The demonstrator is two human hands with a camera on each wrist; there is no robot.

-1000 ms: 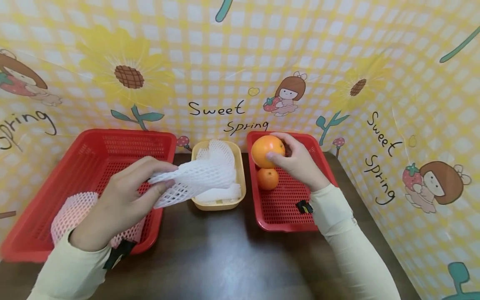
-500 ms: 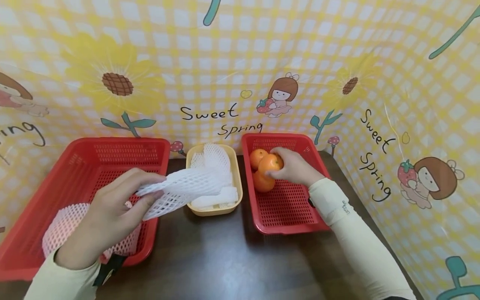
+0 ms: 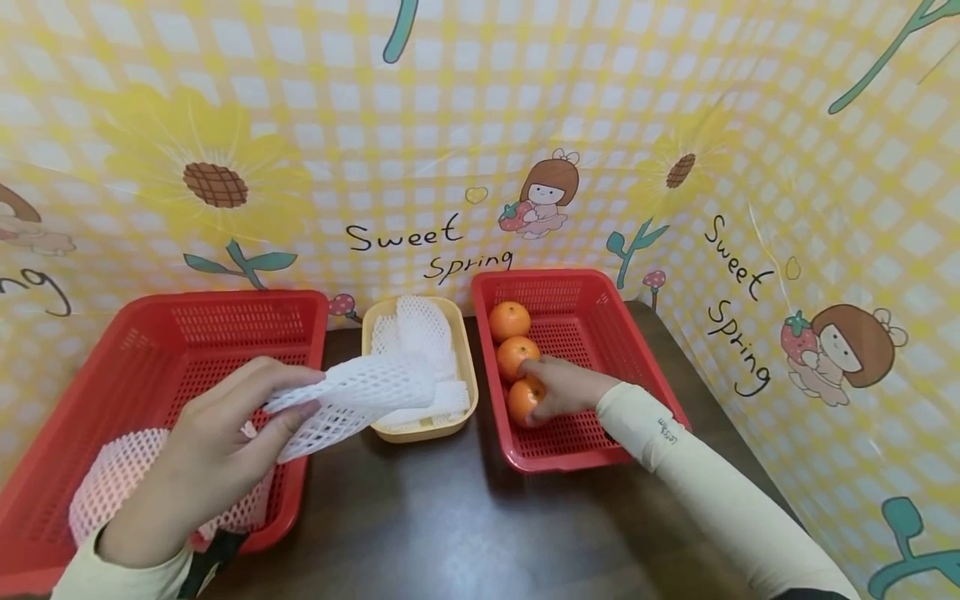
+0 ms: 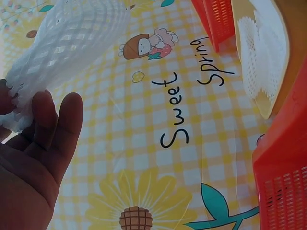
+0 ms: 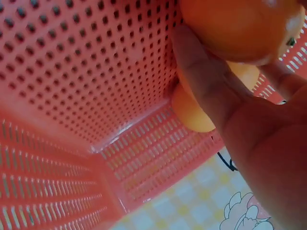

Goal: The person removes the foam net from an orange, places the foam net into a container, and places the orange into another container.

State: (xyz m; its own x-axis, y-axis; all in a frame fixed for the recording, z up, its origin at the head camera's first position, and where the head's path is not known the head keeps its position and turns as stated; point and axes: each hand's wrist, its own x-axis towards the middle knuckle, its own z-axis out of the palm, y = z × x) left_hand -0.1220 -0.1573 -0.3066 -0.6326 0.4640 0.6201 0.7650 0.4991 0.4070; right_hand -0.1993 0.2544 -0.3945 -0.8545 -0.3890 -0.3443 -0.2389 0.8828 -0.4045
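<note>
In the head view, my left hand (image 3: 217, 450) pinches a white foam net sleeve (image 3: 360, 396) between thumb and fingers, near the left red basket's right rim. That sleeve (image 4: 72, 43) points away from the fingertips in the left wrist view. My right hand (image 3: 566, 387) reaches into the right red basket (image 3: 592, 442) and holds the nearest orange (image 3: 527, 402) with curled fingers. Beyond it, a middle orange (image 3: 517, 358) and a far orange (image 3: 510, 321) continue a row along the basket's left wall. In the right wrist view, the held orange (image 5: 240, 28) lies against thumb and fingers.
A yellow tray (image 3: 471, 392) with several white foam sleeves (image 3: 423, 333) stands between the baskets. Pink foam nets (image 3: 120, 467) lie in the left red basket (image 3: 315, 333), partly behind my left arm. A patterned yellow cloth (image 3: 420, 125) rises behind the dark table (image 3: 420, 517).
My right hand has lowered its orange from above the basket and brought it to the near end of the row. My left hand keeps hold of the sleeve. The head view has shifted slightly.
</note>
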